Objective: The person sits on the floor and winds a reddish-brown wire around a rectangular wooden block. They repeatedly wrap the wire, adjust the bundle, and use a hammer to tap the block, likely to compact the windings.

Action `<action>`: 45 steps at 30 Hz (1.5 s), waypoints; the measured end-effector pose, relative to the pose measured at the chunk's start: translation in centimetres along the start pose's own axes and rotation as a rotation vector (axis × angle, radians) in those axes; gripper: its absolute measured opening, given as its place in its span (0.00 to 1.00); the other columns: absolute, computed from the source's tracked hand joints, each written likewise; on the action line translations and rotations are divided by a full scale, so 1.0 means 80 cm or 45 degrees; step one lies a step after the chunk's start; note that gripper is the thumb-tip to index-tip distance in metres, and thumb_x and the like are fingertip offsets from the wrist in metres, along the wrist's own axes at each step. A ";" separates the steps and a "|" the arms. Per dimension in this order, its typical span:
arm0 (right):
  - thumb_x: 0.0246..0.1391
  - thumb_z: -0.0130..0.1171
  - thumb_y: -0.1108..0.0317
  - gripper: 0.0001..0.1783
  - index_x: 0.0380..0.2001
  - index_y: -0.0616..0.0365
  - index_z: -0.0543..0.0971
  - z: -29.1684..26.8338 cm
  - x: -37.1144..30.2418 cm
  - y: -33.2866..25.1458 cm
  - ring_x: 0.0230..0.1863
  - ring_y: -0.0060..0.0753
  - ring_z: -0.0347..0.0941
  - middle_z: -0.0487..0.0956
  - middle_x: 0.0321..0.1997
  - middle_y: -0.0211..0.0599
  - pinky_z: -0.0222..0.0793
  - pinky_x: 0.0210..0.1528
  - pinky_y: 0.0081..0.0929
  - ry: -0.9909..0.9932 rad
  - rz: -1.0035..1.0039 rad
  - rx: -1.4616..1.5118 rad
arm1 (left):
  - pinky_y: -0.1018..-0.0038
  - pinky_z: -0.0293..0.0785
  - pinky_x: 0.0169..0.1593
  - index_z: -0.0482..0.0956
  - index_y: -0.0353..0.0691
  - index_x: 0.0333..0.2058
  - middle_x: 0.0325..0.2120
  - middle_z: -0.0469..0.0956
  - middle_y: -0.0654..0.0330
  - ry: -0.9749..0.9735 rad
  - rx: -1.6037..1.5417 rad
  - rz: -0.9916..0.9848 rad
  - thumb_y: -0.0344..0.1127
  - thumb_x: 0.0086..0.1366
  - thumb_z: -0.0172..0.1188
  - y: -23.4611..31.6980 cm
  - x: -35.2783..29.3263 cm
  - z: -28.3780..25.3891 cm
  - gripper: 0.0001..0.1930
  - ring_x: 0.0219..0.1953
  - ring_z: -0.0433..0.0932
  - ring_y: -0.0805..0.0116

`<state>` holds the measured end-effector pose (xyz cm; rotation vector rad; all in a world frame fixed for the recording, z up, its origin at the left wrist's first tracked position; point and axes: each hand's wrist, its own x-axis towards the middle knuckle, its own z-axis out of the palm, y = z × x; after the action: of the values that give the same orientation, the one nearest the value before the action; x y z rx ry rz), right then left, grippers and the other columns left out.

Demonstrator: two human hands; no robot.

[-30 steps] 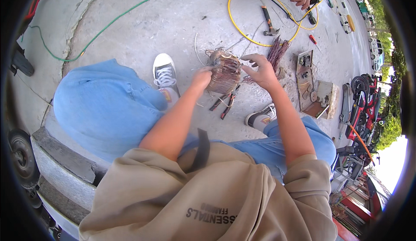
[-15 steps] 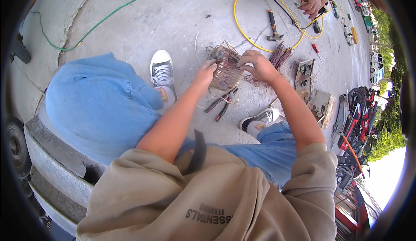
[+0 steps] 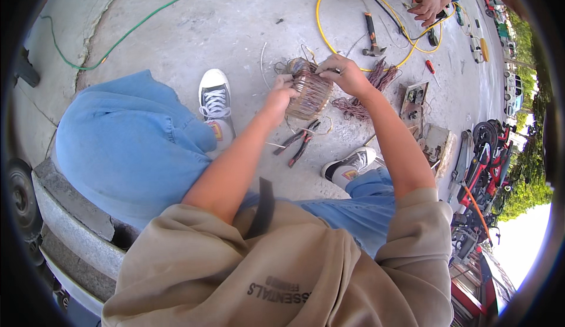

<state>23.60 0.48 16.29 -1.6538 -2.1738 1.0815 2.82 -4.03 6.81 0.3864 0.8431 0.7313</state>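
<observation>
Head: coil (image 3: 311, 96) seemingly between fingers (image 3: 285, 86)

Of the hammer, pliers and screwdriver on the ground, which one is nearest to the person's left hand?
The pliers, lying between the shoes; the hammer and red screwdriver both lie farther off, beyond the right hand.

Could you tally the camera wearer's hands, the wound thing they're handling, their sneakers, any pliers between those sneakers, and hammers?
Hands: 2 (left hand, right hand)
Wire-wound part: 1
Sneakers: 2 (left sneaker, right sneaker)
Pliers: 1 pair
Hammer: 1
Total: 7
</observation>
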 end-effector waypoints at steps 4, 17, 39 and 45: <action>0.51 0.64 0.71 0.08 0.36 0.49 0.85 0.004 0.019 -0.026 0.41 0.37 0.75 0.78 0.35 0.33 0.71 0.46 0.31 -0.104 -0.169 -0.234 | 0.68 0.67 0.58 0.61 0.35 0.56 0.51 0.72 0.52 -0.059 0.099 0.000 0.22 0.58 0.54 0.005 -0.007 0.002 0.25 0.52 0.72 0.63; 0.52 0.66 0.71 0.07 0.35 0.62 0.83 0.007 -0.006 0.023 0.33 0.20 0.77 0.83 0.32 0.33 0.73 0.39 0.23 0.141 0.431 0.479 | 0.72 0.70 0.54 0.63 0.41 0.53 0.45 0.75 0.57 -0.102 0.857 0.320 0.23 0.60 0.62 0.005 0.003 -0.007 0.25 0.50 0.73 0.71; 0.50 0.67 0.69 0.08 0.33 0.60 0.83 0.021 0.007 0.000 0.31 0.24 0.76 0.83 0.30 0.33 0.72 0.38 0.26 0.111 0.288 0.131 | 0.64 0.70 0.54 0.73 0.41 0.47 0.41 0.76 0.46 0.252 1.101 0.707 0.32 0.60 0.63 0.012 0.002 0.021 0.17 0.46 0.76 0.49; 0.51 0.68 0.68 0.09 0.34 0.60 0.83 0.034 -0.024 0.015 0.30 0.22 0.74 0.81 0.28 0.32 0.72 0.37 0.25 0.289 0.463 0.475 | 0.59 0.72 0.49 0.75 0.41 0.45 0.40 0.75 0.47 0.183 1.304 0.637 0.31 0.65 0.56 0.034 0.006 0.022 0.10 0.42 0.76 0.43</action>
<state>23.69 -2.29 14.07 -1.9162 -1.4610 1.2258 3.25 -1.85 9.18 1.5135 1.2425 0.7396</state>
